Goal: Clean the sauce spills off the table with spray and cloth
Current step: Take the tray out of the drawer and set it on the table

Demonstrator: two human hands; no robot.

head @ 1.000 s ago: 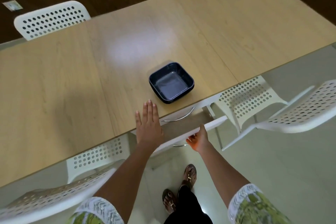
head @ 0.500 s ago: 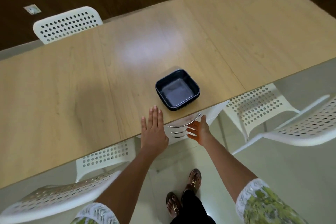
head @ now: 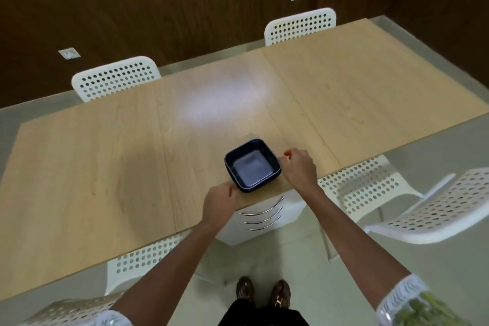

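Observation:
A dark blue square dish (head: 251,165) sits near the front edge of the light wooden table (head: 105,167). My left hand (head: 219,200) is at the dish's front-left corner with fingers curled against its rim. On the opposite side my right hand (head: 299,168) curls its fingers at the dish's right rim. Both hands appear to grip the dish, which still rests on the table. No spray bottle, cloth or sauce spill shows on the tabletop.
A white drawer unit (head: 262,216) with curved metal handles stands under the table edge, drawers closed. White perforated chairs stand at the far side (head: 116,77) (head: 300,25), at my right (head: 423,209) and at my lower left (head: 137,259). A dark wood wall is behind.
The drawer that my right hand held open a second ago is now closed. Both hands have moved up onto the table and taken the dish by its two sides. The camera has tilted up.

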